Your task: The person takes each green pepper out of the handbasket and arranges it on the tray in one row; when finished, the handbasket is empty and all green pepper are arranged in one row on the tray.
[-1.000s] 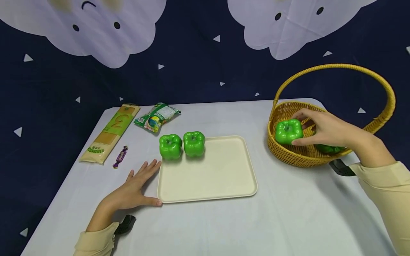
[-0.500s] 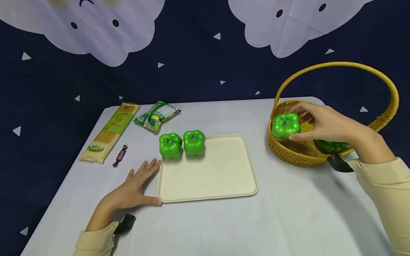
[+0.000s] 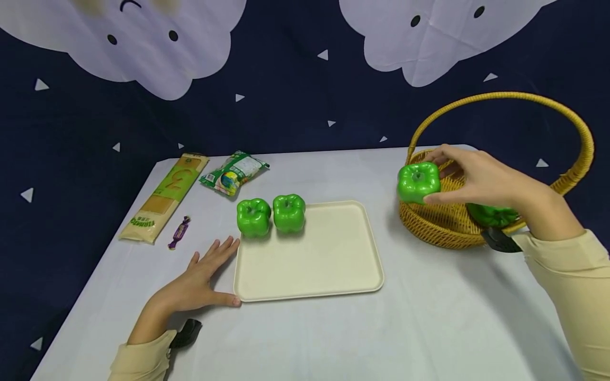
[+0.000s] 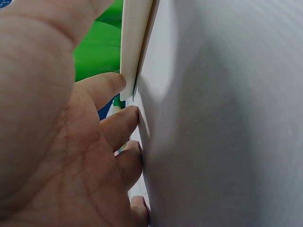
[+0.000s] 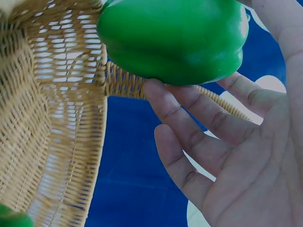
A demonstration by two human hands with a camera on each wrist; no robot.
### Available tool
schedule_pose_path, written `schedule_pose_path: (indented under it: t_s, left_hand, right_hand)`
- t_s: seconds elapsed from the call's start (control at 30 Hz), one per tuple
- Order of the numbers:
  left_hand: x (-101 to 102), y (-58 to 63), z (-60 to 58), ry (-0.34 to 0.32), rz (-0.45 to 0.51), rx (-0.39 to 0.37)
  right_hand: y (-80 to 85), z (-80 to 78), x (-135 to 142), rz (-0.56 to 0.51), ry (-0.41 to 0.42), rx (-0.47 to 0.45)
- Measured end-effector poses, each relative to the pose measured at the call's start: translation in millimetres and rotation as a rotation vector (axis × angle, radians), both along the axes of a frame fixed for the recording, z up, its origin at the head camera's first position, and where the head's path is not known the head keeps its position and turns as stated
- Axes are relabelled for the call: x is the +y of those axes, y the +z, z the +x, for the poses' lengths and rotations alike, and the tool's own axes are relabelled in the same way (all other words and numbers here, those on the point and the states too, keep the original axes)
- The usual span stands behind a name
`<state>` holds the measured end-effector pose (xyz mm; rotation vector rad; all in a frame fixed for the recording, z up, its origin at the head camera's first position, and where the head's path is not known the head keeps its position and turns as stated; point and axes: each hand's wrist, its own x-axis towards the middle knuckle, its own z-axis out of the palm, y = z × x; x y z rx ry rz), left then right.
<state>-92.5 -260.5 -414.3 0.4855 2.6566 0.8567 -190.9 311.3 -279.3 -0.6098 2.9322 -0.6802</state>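
Observation:
My right hand holds a green bell pepper between thumb and fingers, over the left rim of the wicker basket. In the right wrist view the held pepper sits against the fingertips, above the basket's woven wall. Another green pepper lies inside the basket, partly behind my wrist. My left hand rests with spread fingers at the left edge of the cream tray; in the left wrist view a fingertip touches the tray's rim. Two green peppers stand side by side at the tray's back left corner.
On the left of the white table lie a pack of noodles, a green snack bag and a small purple wrapped candy. The basket's tall handle arches over it. A dark blue cloth hangs behind the table.
My right hand has lifted the bell pepper from inside the basket and carried it up and left to the rim. The left hand and tray stay where they were.

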Motion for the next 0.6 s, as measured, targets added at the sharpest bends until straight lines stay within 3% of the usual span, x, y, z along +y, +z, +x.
schedule_pose_path:
  t_s: [0.17, 0.6]
  left_hand:
    - [-0.1, -0.3, -0.4, 0.003, -0.001, -0.002]
    - [0.0, -1.8, -2.7, 0.006, -0.018, -0.006]
  right_hand:
    - [-0.1, -4.6, -12.4, -0.067, 0.054, -0.006]
    - [-1.4, -17.3, -43.7, -0.076, 0.1, -0.095]
